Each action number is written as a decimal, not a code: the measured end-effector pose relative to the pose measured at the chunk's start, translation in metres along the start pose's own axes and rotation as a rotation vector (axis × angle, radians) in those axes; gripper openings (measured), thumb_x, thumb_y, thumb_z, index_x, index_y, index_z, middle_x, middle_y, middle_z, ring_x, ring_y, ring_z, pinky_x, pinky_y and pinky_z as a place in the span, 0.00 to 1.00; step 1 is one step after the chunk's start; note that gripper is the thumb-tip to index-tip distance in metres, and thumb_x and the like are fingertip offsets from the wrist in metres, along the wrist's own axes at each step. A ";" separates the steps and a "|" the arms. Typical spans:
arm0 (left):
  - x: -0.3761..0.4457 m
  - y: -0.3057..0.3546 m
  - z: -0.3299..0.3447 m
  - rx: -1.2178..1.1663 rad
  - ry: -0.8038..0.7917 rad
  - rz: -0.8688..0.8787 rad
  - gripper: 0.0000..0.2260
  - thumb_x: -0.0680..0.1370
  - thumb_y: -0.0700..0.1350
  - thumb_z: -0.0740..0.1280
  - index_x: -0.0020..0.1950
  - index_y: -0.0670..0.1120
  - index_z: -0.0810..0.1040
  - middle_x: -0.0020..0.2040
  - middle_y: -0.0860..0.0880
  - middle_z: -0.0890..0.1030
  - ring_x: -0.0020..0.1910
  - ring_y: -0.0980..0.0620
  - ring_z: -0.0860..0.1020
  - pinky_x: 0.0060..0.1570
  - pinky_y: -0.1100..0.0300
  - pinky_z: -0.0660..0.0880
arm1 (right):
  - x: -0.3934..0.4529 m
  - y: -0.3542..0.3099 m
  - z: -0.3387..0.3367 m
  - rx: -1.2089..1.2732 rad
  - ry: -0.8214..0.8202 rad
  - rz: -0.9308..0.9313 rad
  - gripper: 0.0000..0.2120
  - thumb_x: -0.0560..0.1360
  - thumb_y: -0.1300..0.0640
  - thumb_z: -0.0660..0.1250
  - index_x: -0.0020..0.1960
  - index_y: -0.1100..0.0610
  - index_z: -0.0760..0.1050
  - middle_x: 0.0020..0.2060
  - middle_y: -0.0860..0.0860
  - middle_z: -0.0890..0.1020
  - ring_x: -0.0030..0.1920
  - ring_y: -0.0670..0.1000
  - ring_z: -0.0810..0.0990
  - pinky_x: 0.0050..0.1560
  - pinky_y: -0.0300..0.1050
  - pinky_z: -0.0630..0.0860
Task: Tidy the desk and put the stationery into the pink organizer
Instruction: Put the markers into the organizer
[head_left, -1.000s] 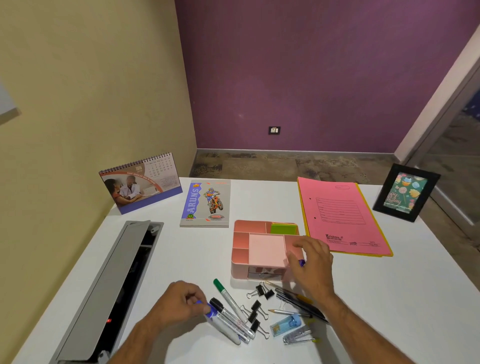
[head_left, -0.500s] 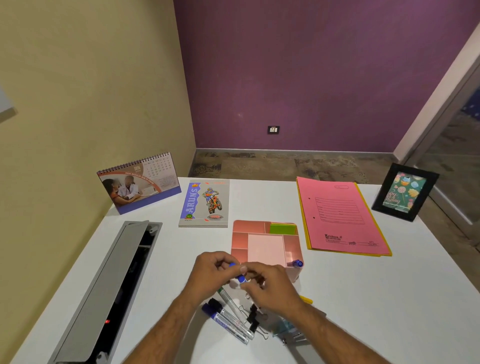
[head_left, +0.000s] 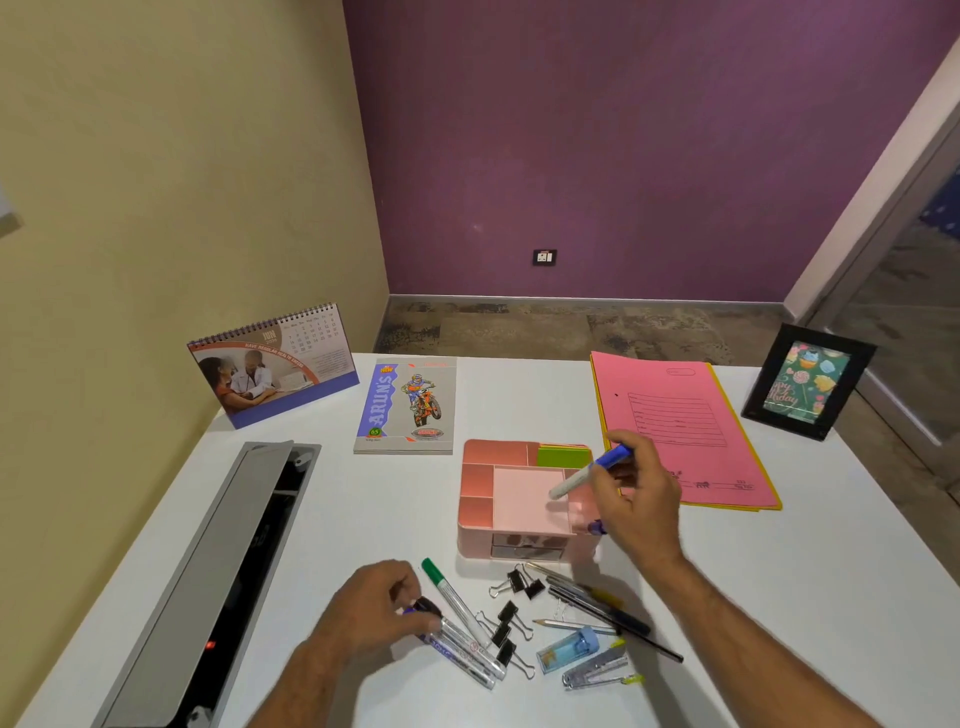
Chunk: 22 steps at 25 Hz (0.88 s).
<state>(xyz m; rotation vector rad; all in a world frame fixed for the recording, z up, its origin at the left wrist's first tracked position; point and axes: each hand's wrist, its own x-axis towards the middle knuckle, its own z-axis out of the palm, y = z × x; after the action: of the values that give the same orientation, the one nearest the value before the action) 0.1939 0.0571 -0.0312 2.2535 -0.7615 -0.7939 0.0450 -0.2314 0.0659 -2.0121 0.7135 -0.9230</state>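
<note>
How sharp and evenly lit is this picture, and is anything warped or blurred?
Head view: soft, even light; wide-angle bending bows the purple wall edges; the blue-capped marker in the right hand is slightly motion-blurred; the black binder clips stay sharp.

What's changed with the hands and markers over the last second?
The right hand took the blue-capped marker from the left and now holds it tilted over the pink organizer. The left hand went back down and its grip is on the markers lying on the desk. An earlier blue marker already stands in the organizer; clips, pens and folder stayed put.
</note>
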 end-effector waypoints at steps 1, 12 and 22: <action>-0.001 -0.007 0.002 0.047 -0.002 -0.005 0.25 0.56 0.63 0.80 0.37 0.49 0.74 0.37 0.51 0.79 0.34 0.58 0.71 0.37 0.59 0.69 | 0.005 0.006 -0.004 -0.039 0.031 0.013 0.17 0.72 0.66 0.71 0.58 0.55 0.74 0.41 0.52 0.82 0.39 0.48 0.81 0.37 0.31 0.77; -0.013 -0.005 0.017 0.407 -0.043 0.019 0.16 0.69 0.58 0.75 0.43 0.58 0.67 0.39 0.60 0.72 0.39 0.58 0.71 0.36 0.71 0.64 | -0.009 0.058 0.008 -0.496 -0.246 0.147 0.12 0.74 0.54 0.71 0.57 0.51 0.80 0.52 0.50 0.84 0.48 0.51 0.80 0.48 0.44 0.76; -0.016 -0.018 0.025 0.381 0.027 0.195 0.10 0.74 0.59 0.66 0.50 0.60 0.67 0.43 0.64 0.71 0.45 0.60 0.72 0.39 0.74 0.61 | -0.021 0.054 0.012 -0.611 -0.240 -0.019 0.23 0.66 0.34 0.66 0.50 0.51 0.83 0.53 0.47 0.83 0.54 0.51 0.76 0.54 0.51 0.72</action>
<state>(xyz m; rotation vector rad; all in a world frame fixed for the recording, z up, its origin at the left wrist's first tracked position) 0.1719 0.0709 -0.0541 2.4618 -1.1810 -0.5602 0.0337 -0.2389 0.0087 -2.6076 0.9157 -0.4852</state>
